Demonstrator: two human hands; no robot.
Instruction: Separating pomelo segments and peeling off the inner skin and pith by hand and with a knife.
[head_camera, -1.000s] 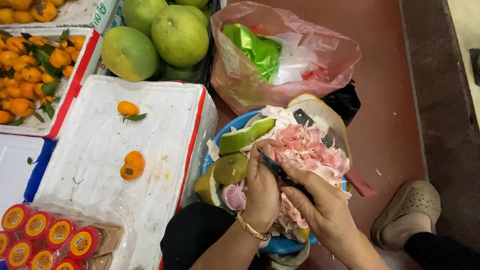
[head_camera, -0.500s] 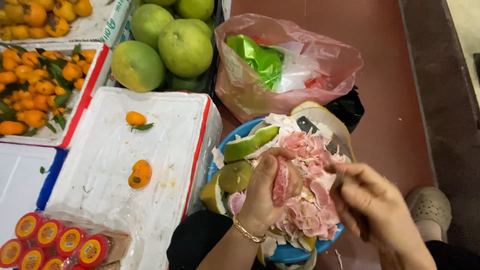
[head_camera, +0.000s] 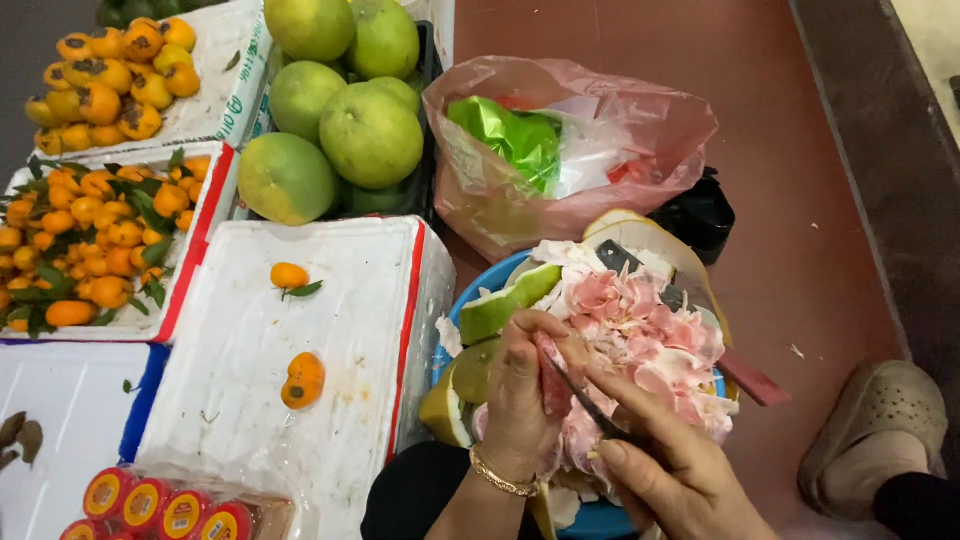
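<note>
I have my left hand (head_camera: 520, 400) wrapped around a pink pomelo segment (head_camera: 553, 378), held just above the blue basin (head_camera: 470, 300) that is heaped with pink membrane and peel scraps (head_camera: 650, 340). My right hand (head_camera: 670, 470) has its grip closed on a small dark knife (head_camera: 585, 400), whose blade lies against the segment near my left thumb. To do this peeling well, I judge the blade should stay shallow under the skin and angled away from the left fingers (head_camera: 545, 325), with the segment kept over the basin so scraps drop in. Whole green pomelos (head_camera: 370, 135) sit beyond the white foam box lid (head_camera: 250, 400) on my left.
</note>
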